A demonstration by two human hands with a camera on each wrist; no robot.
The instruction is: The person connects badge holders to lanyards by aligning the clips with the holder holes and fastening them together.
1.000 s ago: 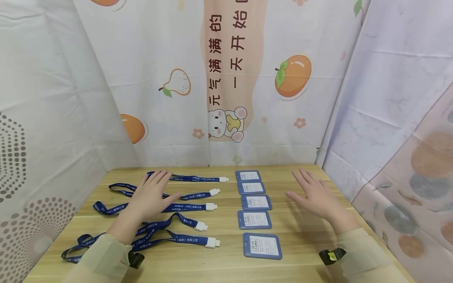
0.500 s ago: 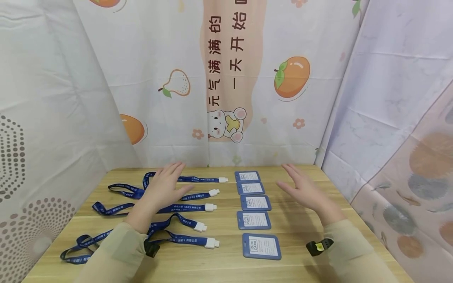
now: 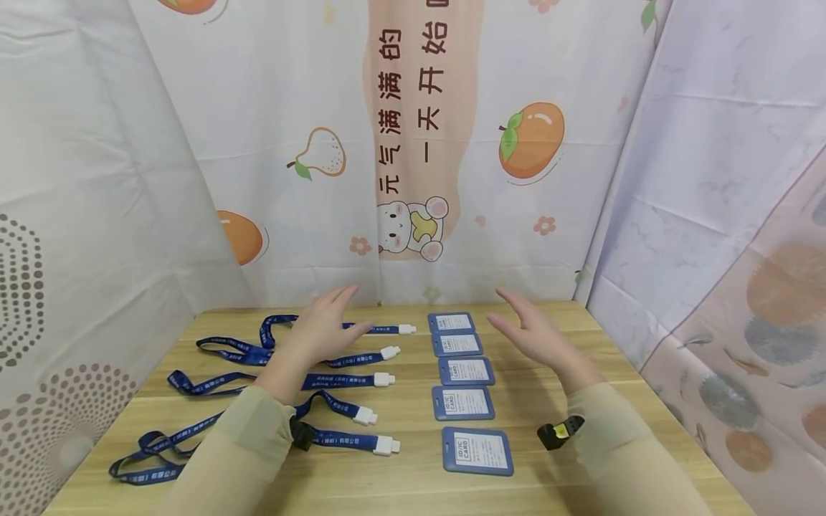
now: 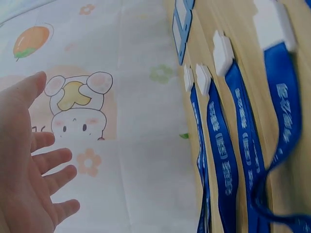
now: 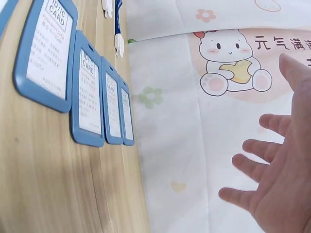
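Several blue lanyards with white plastic buckles lie in rows on the left of the wooden table; the nearest lanyard [image 3: 345,438] is partly behind the left forearm. A column of blue badge holders with white ID/IC card inserts lies right of the buckles, the nearest badge holder [image 3: 477,451] being set a little apart. My left hand [image 3: 319,330] hovers over the far lanyards, its fingers extended and holding nothing. To the right of the badge holders my right hand [image 3: 538,337] is raised, fingers extended, also holding nothing. Both palms face inward in the wrist views.
A white printed curtain [image 3: 310,215] hangs behind the table's far edge, with further cloth on both sides. The wooden table [image 3: 413,494] shows bare wood between the buckles and the badge holders. Each wrist wears a small black camera.
Both hands have moved inward toward each other, the left one to the right and the right one to the left, and slightly up in view. The lanyards and badge holders lie where they were.
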